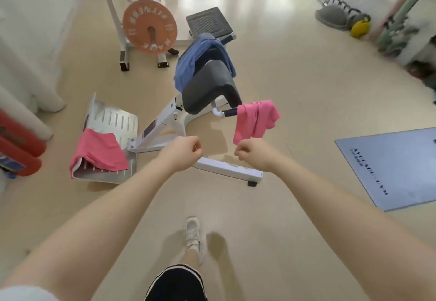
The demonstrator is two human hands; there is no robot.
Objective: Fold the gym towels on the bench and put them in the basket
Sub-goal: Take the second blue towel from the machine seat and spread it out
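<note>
Hanging limp off the bench handle, the pink towel [256, 119] looks light and floppy; pinch its corners. Left hand [182, 153] and right hand [251, 153] are both curled, holding nothing

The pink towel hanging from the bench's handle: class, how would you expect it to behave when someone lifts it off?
The pink towel drapes in loose folds over the handle, so it is probably floppy and light. It would likely sag from whichever corner is gripped. Hanging unsecured, it may slide off easily.

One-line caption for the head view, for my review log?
Both hands, left and right, curled and empty before a bench draped with a blue towel and two pink towels.
</note>
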